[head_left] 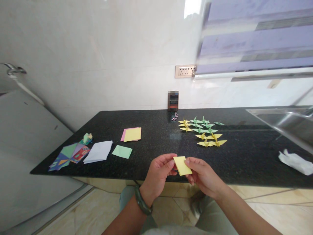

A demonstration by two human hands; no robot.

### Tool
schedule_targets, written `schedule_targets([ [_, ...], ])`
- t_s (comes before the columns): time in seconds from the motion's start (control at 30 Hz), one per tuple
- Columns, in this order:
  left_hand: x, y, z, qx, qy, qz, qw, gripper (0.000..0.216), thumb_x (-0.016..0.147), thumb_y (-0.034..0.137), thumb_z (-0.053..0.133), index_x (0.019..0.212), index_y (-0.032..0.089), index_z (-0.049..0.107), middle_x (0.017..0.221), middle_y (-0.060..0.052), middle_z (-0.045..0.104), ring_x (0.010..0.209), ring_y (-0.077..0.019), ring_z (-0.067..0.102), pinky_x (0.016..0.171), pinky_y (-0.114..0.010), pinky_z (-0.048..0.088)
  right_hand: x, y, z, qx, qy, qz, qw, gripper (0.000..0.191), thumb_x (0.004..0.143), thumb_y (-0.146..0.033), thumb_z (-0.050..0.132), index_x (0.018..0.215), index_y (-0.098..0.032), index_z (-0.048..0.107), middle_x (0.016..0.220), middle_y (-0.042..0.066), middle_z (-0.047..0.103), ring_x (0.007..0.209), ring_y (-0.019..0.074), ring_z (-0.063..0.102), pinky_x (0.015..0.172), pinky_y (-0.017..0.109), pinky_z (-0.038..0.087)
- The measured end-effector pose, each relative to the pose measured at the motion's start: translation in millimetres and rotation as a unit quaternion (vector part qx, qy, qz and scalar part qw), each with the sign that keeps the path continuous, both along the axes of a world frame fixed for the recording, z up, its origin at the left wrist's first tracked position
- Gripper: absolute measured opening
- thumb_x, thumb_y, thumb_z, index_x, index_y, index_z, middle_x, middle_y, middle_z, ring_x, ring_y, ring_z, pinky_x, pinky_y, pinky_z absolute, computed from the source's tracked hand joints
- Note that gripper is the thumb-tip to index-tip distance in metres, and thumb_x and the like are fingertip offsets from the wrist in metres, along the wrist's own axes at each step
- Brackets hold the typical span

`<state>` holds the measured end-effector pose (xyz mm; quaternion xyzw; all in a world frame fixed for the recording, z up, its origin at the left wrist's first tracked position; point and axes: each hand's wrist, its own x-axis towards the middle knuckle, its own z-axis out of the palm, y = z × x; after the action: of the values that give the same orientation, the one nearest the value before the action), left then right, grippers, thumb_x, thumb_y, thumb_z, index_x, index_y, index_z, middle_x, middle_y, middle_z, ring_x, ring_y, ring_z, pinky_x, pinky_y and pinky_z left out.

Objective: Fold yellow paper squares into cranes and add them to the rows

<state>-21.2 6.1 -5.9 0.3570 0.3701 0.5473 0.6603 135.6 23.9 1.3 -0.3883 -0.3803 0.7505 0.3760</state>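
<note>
A small folded piece of yellow paper (182, 165) is held up over the front edge of the black counter. My left hand (160, 173) pinches its left side between thumb and fingers. On the right side, my right hand (201, 173) grips it with the thumb on top. Beyond my hands, several yellow paper cranes (206, 142) and green paper cranes (199, 130) stand grouped in rows. To the left lie a yellow sheet (132, 134) over a pink sheet (123, 134), and some green paper (122, 151).
A white paper stack (98, 151) and colourful packets (70, 153) lie at the left of the black counter (156, 124). Against the wall stands a phone-like object (173, 100), its front blurred. Crumpled white tissue (295, 162) and a metal sink (288, 124) are at the right.
</note>
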Motion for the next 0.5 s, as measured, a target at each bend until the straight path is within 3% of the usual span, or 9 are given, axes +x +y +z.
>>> schedule_targets([
  [0.23,-0.9,-1.4,2.9,-0.002,0.014,0.001,1.000,0.025,0.073,0.027,0.063,0.094,0.013,0.063,0.082,-0.007,0.066,0.071,-0.0148,0.060,0.065,-0.029,0.048,0.9,0.8,-2.3,0.007,-0.001,0.005,1.000,0.029,0.072,-0.040,0.062,0.065,-0.015,0.051,0.044,-0.005,0.048,0.034,0.0039,0.036,0.035,0.017,0.026],
  [0.5,1.0,1.2,11.7,0.000,0.140,0.041,0.989,0.017,0.066,0.021,0.064,0.080,0.010,0.063,0.068,-0.003,0.063,0.063,-0.0124,0.057,0.062,-0.025,0.044,0.9,0.8,-4.9,0.058,-0.073,0.000,0.996,0.032,0.073,-0.044,0.060,0.061,-0.016,0.049,0.043,-0.006,0.044,0.035,0.0042,0.035,0.036,0.017,0.026],
])
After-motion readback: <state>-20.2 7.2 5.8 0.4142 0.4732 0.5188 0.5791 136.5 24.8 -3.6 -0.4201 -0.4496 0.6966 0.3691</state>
